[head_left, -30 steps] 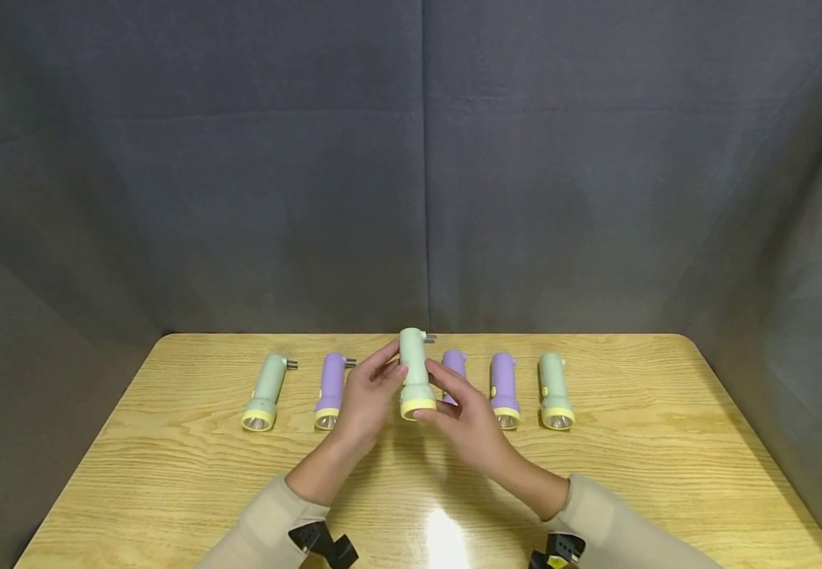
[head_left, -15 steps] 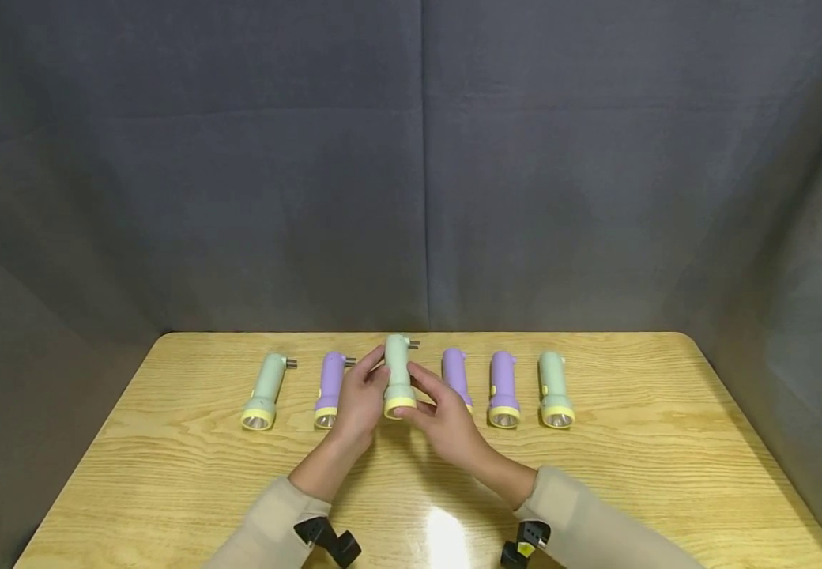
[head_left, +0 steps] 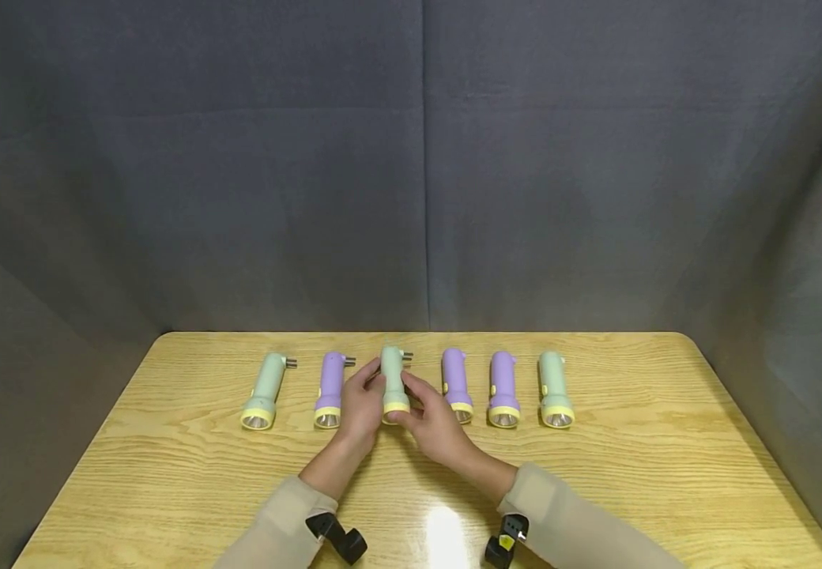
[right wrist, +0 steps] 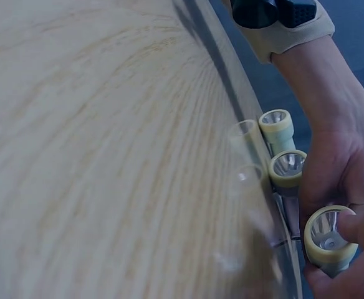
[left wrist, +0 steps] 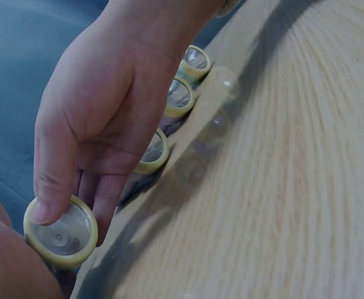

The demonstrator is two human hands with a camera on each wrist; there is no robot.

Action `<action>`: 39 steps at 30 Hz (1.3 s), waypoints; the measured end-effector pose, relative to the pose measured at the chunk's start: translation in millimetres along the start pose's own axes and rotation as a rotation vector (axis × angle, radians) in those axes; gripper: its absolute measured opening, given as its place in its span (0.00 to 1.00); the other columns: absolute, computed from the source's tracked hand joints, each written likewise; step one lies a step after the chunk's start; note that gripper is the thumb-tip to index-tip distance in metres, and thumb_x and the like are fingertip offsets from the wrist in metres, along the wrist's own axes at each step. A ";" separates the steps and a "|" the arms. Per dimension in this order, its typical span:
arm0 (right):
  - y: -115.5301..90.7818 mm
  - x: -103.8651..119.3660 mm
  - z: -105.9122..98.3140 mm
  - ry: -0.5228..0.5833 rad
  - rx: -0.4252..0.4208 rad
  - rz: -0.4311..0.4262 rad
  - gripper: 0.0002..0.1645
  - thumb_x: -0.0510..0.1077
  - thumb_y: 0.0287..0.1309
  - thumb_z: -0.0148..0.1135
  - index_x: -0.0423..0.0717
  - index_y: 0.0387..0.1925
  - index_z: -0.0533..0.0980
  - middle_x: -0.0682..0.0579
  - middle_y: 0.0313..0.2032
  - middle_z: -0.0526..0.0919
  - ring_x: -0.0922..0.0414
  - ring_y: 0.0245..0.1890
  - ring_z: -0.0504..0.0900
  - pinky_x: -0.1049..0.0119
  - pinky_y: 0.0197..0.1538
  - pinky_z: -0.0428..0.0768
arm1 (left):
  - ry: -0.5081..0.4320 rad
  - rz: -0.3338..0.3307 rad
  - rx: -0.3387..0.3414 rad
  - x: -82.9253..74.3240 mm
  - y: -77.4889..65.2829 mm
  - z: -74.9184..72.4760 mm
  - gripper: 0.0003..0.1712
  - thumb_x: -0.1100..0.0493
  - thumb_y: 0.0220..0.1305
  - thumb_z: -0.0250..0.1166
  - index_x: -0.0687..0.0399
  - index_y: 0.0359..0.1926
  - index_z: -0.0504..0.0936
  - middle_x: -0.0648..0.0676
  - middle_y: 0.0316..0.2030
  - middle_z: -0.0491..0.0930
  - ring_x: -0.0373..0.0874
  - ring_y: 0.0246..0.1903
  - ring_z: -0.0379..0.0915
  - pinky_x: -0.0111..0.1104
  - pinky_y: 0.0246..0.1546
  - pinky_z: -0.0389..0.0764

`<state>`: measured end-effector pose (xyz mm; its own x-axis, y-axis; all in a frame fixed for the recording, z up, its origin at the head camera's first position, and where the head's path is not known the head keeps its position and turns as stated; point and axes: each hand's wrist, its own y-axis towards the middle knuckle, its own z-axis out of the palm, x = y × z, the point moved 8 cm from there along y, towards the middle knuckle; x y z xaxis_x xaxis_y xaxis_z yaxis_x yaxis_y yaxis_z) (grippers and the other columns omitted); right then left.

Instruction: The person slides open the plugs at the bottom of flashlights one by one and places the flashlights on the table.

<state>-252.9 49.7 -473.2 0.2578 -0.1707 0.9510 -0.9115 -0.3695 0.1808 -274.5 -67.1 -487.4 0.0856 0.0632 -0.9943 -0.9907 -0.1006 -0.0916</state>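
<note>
A mint-green flashlight [head_left: 393, 378] with a yellow rim and two metal plug prongs near its far end is held between both hands, lens toward me. My left hand [head_left: 361, 405] grips its left side. On the right, my right hand [head_left: 439, 427] holds the body with its fingers, and its thumb lies over the lens [left wrist: 67, 237], as the left wrist view shows. Beside the left hand lies a purple flashlight [head_left: 331, 387] with its prongs out. Another purple flashlight [head_left: 456, 383] lies beyond the right hand. Whether the held flashlight touches the table, I cannot tell.
The wooden table [head_left: 169, 490] has a row of flashlights. At the left end lies a green flashlight [head_left: 265, 389] with prongs out. To the right are a purple flashlight [head_left: 503, 389] and a green flashlight [head_left: 556, 389]. A dark grey curtain [head_left: 276, 197] hangs behind.
Both hands have moved the green flashlight left and lowered it toward the table, into the gap between the purple flashlights. The purple flashlight right of it has come into full view.
</note>
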 end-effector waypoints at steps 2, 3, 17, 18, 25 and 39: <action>0.7 -2.1 1.1 -0.009 -0.003 -0.004 0.41 0.31 0.66 0.62 0.24 0.74 0.54 0.28 0.71 0.61 0.35 0.69 0.66 0.51 0.66 0.75 | -0.004 -0.002 0.004 2.9 0.6 -0.1 0.26 0.68 0.79 0.47 0.73 0.73 0.60 0.72 0.63 0.70 0.62 0.62 0.68 0.47 0.64 0.73; 1.1 -3.0 1.7 -0.012 -0.004 -0.007 0.41 0.31 0.66 0.62 0.24 0.74 0.54 0.28 0.71 0.61 0.35 0.69 0.66 0.50 0.66 0.74 | -0.007 -0.005 0.005 4.0 0.9 -0.2 0.26 0.68 0.79 0.47 0.73 0.73 0.60 0.72 0.63 0.70 0.62 0.62 0.68 0.48 0.64 0.73; 4.3 -17.5 7.4 -0.067 -0.007 0.027 0.40 0.34 0.67 0.63 0.26 0.73 0.57 0.29 0.71 0.64 0.36 0.69 0.68 0.53 0.65 0.75 | 0.065 -0.025 -0.037 13.3 8.0 -4.2 0.25 0.69 0.79 0.46 0.75 0.72 0.63 0.73 0.64 0.70 0.63 0.63 0.68 0.49 0.66 0.71; 4.9 -18.7 7.8 -0.071 -0.006 0.030 0.40 0.34 0.67 0.63 0.25 0.73 0.57 0.29 0.71 0.63 0.36 0.69 0.67 0.54 0.65 0.75 | 0.063 -0.025 -0.039 13.4 8.3 -4.4 0.25 0.69 0.78 0.46 0.75 0.72 0.63 0.73 0.64 0.70 0.64 0.63 0.68 0.50 0.66 0.71; 7.8 -19.9 8.0 -0.129 -0.022 0.010 0.41 0.35 0.66 0.65 0.25 0.73 0.57 0.30 0.70 0.64 0.38 0.69 0.68 0.54 0.65 0.76 | 0.069 -0.007 -0.054 11.5 10.2 -5.6 0.25 0.70 0.78 0.47 0.76 0.71 0.63 0.74 0.65 0.69 0.65 0.65 0.67 0.51 0.67 0.70; 9.6 -19.8 8.8 -0.157 -0.065 -0.001 0.40 0.35 0.64 0.67 0.25 0.71 0.60 0.31 0.68 0.68 0.40 0.67 0.72 0.57 0.65 0.76 | 0.063 -0.013 -0.062 12.6 13.3 -6.8 0.25 0.70 0.78 0.47 0.76 0.71 0.63 0.73 0.65 0.69 0.65 0.65 0.66 0.51 0.68 0.69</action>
<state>-263.9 41.5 -492.5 0.3009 -0.3125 0.9010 -0.9287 -0.3107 0.2024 -285.8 -74.3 -501.5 0.1068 0.0028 -0.9943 -0.9811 -0.1618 -0.1059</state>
